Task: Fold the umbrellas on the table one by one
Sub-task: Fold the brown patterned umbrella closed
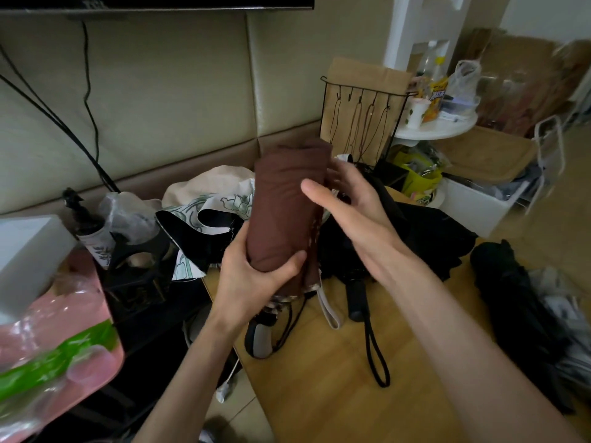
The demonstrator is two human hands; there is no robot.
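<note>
The left hand (256,279) clamps its fingers round the rolled brown cloth umbrella's (284,212) bottom to keep it tight, while the right hand (348,212) spreads loose fingers beside it.

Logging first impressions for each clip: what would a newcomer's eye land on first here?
First, the rolled brown umbrella held upright at centre frame, the left hand gripping its lower end and the open right hand at its right side. Next, the black umbrella lying on the wooden table just behind, its handle and strap pointing toward the viewer, and a white floral umbrella heaped at back left.
</note>
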